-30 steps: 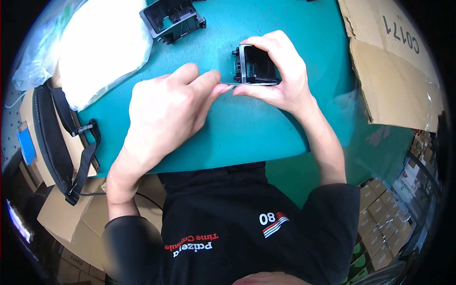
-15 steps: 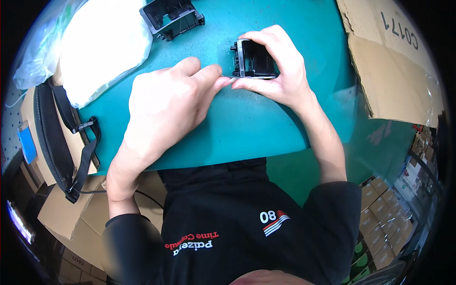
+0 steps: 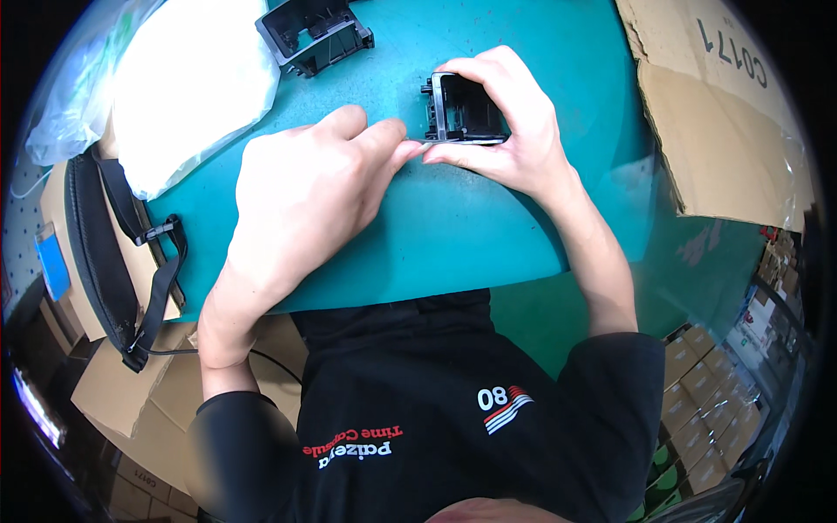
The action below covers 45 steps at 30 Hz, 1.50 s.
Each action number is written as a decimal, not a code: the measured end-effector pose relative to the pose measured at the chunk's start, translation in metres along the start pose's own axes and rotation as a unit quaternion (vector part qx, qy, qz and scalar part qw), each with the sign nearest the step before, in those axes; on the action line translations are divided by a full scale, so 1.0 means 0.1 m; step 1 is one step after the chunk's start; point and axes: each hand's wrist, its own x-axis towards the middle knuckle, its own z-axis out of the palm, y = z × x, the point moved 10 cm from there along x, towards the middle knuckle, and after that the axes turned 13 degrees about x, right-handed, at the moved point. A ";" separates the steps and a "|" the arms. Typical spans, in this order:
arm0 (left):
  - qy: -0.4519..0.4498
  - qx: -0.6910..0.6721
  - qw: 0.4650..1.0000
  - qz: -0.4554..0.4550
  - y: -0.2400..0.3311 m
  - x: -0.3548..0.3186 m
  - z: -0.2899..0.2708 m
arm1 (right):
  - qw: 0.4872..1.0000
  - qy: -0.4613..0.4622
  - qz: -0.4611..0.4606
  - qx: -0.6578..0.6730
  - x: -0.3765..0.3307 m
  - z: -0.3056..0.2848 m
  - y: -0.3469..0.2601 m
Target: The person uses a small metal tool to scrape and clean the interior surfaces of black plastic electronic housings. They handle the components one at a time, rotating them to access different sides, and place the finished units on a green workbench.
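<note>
My right hand (image 3: 530, 131) is closed around a black plastic housing (image 3: 469, 106), a hollow box-like part with a grey rim and small tabs on its left side. Its thumb lies along the near edge, the fingers over the far side. To the left, my left hand (image 3: 305, 183) is closed, with thumb and forefinger pinched together at the housing's near left corner. A thin sliver shows between those fingertips and the corner; what it is I cannot make out. A similar black housing (image 3: 327, 54) rests on the green table mat (image 3: 418, 235) farther back.
A bright white bag (image 3: 196, 87) lies at the back left beside clear plastic wrap (image 3: 74, 113). A black strap with a buckle (image 3: 157, 231) hangs at the left table edge. An open cardboard box (image 3: 715, 131) stands at the right; stacked cartons (image 3: 706, 401) are at lower right.
Almost nothing differs. The right hand and its housing appear shifted very slightly left; both hands keep the same grip.
</note>
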 end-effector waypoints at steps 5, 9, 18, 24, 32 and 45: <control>0.021 0.010 1.000 -0.021 -0.08 0.03 0.02 | 1.000 -0.004 0.001 0.003 0.01 0.02 0.00; 0.005 -0.016 1.000 -0.006 -0.07 0.02 0.04 | 1.000 0.002 -0.002 0.007 0.00 0.00 0.00; -0.008 -0.031 0.999 -0.009 -0.06 -0.04 0.07 | 1.000 0.003 0.000 0.006 0.00 0.01 0.01; -0.004 -0.028 0.999 -0.016 -0.08 -0.03 0.06 | 1.000 0.003 0.001 0.006 0.00 0.00 0.00; 0.014 -0.028 0.999 -0.021 -0.15 0.05 0.08 | 0.999 0.035 0.020 0.007 -0.04 -0.05 0.04; 0.014 -0.022 0.998 -0.054 -0.26 0.20 0.10 | 0.999 0.022 0.024 0.014 -0.06 -0.02 0.08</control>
